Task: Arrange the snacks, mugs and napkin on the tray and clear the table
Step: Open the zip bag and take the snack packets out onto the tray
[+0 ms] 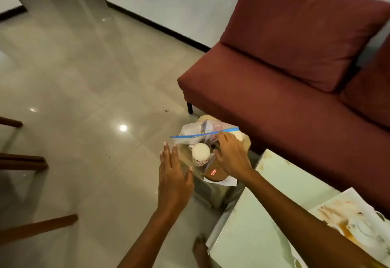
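A clear tray (pixel 183 158) sits on a low stand beside the sofa. On it stand a white mug with a patterned base (pixel 200 154), a clear zip bag with a blue seal (pixel 191 136) holding snacks, and a brown snack packet with a red logo (pixel 215 175) lying on a white napkin (pixel 231 182). My left hand (pixel 174 175) is flat with fingers apart at the tray's left edge, holding nothing. My right hand (pixel 231 157) lies palm down over the tray's items, its fingertips at the zip bag's seal. A dark object shows under its thumb, and the grip is hidden.
A pale green glass table (pixel 263 215) fills the lower right, with a flower-printed mat (pixel 356 223) on it. A maroon sofa (pixel 285 77) stands behind the tray. Wooden chair legs (pixel 38 227) jut in from the left over glossy floor tiles. A bare foot (pixel 200 251) is below.
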